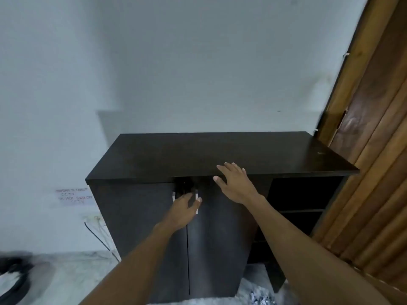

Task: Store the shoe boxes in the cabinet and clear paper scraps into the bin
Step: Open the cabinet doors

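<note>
The right hand (235,183) lies spread flat on the front edge of the dark cabinet (220,150). The left hand (182,210), below it, has loose straight fingers between the two pale door handles (196,202); both doors are shut. Open shelves (304,194) lie right of the right hand, before a wooden door (374,150). Paper scraps (261,298) lie on the floor beneath the right forearm. Cables (99,236) hang left of the left hand.

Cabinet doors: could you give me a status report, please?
Left hand open at the door handles. Right hand open by the cabinet top edge. No shoe boxes in view; paper scraps on floor.
</note>
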